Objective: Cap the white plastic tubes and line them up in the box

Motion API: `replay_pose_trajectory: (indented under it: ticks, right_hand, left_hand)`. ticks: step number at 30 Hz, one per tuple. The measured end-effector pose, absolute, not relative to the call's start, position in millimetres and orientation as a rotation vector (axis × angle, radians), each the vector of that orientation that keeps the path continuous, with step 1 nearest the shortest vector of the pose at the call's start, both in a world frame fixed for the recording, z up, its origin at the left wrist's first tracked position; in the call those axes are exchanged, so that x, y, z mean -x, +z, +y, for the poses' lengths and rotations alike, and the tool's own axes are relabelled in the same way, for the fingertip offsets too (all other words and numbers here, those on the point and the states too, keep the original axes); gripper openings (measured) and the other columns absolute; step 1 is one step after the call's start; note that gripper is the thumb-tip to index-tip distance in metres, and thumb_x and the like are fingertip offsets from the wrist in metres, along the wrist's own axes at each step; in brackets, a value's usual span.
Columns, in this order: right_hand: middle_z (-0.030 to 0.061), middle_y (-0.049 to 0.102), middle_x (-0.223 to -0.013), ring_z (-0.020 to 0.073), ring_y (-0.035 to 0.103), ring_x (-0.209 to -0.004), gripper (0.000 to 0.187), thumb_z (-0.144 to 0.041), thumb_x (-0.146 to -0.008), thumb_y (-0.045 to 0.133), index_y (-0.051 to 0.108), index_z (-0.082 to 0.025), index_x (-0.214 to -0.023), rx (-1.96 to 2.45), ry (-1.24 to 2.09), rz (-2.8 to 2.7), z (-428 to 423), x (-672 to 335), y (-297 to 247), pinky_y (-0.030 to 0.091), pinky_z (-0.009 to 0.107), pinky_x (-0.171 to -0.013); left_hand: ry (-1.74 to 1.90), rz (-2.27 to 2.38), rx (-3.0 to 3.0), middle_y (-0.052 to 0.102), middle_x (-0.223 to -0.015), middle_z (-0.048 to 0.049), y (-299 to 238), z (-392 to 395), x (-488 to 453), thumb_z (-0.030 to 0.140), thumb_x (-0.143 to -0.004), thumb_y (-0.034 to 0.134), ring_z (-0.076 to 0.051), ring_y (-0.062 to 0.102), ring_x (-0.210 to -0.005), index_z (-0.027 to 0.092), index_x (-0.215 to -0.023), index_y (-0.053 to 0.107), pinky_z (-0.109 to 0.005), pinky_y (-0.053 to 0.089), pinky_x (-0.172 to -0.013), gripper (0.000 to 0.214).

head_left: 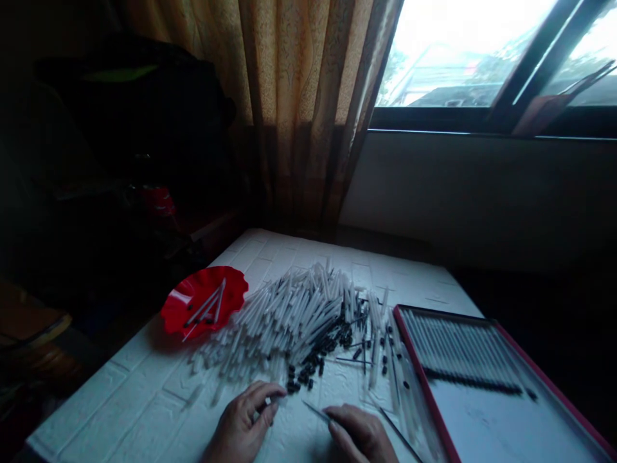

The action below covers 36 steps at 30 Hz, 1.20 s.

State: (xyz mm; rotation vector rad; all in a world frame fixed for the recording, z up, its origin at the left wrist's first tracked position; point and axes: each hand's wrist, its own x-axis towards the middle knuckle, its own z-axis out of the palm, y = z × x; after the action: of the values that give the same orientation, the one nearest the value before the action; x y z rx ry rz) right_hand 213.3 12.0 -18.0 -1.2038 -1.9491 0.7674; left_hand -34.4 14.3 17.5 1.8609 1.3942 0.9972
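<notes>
Red-rimmed tray (491,421) looks part-filled, one tube row (457,347); big loose heap (299,308) left. Left hand (243,418) pinches blurred pale piece (280,400); right hand (361,431), thin rod (315,411).

Glaring window (463,54) backlights a dim room.

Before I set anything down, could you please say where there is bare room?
Bare tabletop shows at the near left corner, in front of the red bowl, and behind the tube pile, toward the curtain. The pile fills the middle; rods and black caps crowd the strip beside the tray.
</notes>
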Motion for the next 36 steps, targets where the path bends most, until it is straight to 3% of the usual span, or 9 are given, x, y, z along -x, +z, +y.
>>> replay_pose_trajectory:
  ticks: [5, 12, 24, 36]
  right_hand:
    - [0.0053, 0.068, -0.065, 0.0159, 0.065, -0.059, 0.045, -0.046, -0.096, 0.037, 0.074, -0.02, -0.092, 1.21, 0.762, -2.123, 15.0, -211.1, -3.1, 0.046, 0.021, -0.055]
    - [0.005, 0.068, -0.066, 0.0154, 0.064, -0.059, 0.037, -0.038, -0.094, 0.04, 0.073, -0.02, -0.094, 1.212, 0.739, -2.192, 12.1, -210.1, -4.8, 0.043, 0.021, -0.054]
    - [0.006, 0.07, -0.072, 0.0163, 0.065, -0.059, 0.032, -0.03, -0.092, 0.042, 0.072, -0.022, -0.1, 1.231, 0.687, -2.372, 12.2, -208.4, 0.0, 0.041, 0.021, -0.053]
    - [0.0046, 0.068, -0.068, 0.0144, 0.064, -0.056, 0.034, -0.031, -0.098, 0.04, 0.07, -0.02, -0.086, 1.197, 0.659, -2.581, 10.0, -212.6, 6.7, 0.035, 0.022, -0.049]
  left_hand:
    - [0.89, 1.363, -1.779, 0.077, -0.092, 0.0003, 12.3, 13.1, 25.1, 0.025, -0.085, 0.056, -0.01, 0.067, -0.057, 0.026, -0.099, 0.071, -0.014, 0.056, -0.058, 0.021]
    - [0.928, 1.347, -1.933, 0.078, -0.094, 0.0008, 16.2, 14.1, 25.7, 0.018, -0.083, 0.057, -0.015, 0.073, -0.088, 0.027, -0.098, 0.071, -0.017, 0.055, -0.079, 0.022]
    - [0.659, 1.355, -1.965, 0.08, -0.091, 0.0032, 17.8, 10.3, 22.9, 0.017, -0.078, 0.064, -0.016, 0.075, -0.082, 0.028, -0.097, 0.074, -0.017, 0.056, -0.076, 0.024]
    - [0.425, 1.135, -2.159, 0.077, -0.079, 0.0013, 23.0, 19.1, 20.9, 0.021, -0.086, 0.057, -0.016, 0.073, -0.073, 0.026, -0.094, 0.073, -0.019, 0.051, -0.068, 0.019]
